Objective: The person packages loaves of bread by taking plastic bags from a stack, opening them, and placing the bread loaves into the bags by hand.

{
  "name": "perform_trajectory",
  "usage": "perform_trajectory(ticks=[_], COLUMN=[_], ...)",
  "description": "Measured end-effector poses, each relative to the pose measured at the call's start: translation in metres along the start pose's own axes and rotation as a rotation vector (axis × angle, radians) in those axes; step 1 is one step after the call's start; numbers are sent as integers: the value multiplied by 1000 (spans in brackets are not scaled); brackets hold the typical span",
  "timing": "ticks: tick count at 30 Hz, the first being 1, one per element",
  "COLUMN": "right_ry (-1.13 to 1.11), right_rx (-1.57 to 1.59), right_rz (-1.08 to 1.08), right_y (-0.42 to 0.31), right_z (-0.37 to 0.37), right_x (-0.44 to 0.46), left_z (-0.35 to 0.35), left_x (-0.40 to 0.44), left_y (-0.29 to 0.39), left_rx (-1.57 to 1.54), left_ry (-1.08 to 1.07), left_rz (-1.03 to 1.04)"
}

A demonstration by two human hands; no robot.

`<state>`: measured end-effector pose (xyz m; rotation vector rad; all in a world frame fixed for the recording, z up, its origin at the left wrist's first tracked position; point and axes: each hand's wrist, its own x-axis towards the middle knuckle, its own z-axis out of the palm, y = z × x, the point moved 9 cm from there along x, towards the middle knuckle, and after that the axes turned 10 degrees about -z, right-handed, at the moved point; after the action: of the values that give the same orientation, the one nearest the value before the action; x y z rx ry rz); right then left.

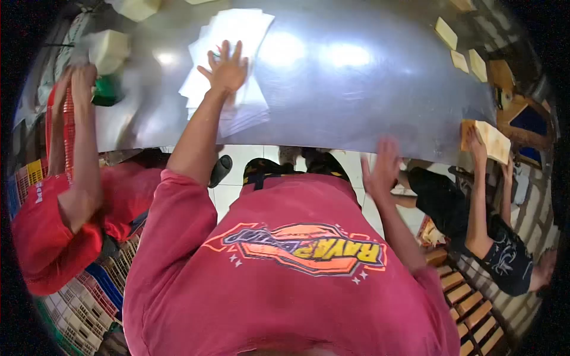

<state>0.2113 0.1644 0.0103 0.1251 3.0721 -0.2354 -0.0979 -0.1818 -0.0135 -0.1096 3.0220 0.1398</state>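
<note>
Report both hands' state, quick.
Left hand: open, fingers spread over the white paper sheets.
Right hand: open, holding nothing, motion-blurred at the near edge of the metal tabletop.

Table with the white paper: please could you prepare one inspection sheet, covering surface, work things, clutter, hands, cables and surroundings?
Surface: grey, shiny table with bright reflections.
Work things: paper pile, white, sheets unevenly stacked.
Clutter: pale pieces toward the table's right end; others at far left.
Hands: left hand open over the pile, fingers spread; right hand open, blurred, near the front edge.
Cables: nothing seen.
Surroundings: person in red left; person in black right; crates lower left.
</note>
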Motion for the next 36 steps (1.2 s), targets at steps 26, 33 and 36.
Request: perform_trajectory(ticks=[26, 33, 36], right_ry=[548, 580, 884], right_rx=[639, 525, 320], right_rz=[-551, -498, -475], right_y=[-159, -159, -134], right_z=[-248, -273, -314], right_x=[64, 75, 67], left_z=[-157, -183, -207], left_x=[-192, -197, -183], left_y=[69, 75, 58], left_rx=[-1310, -1183, -1183], left_ry=[-90, -141, 82], left_rz=[453, 462, 340])
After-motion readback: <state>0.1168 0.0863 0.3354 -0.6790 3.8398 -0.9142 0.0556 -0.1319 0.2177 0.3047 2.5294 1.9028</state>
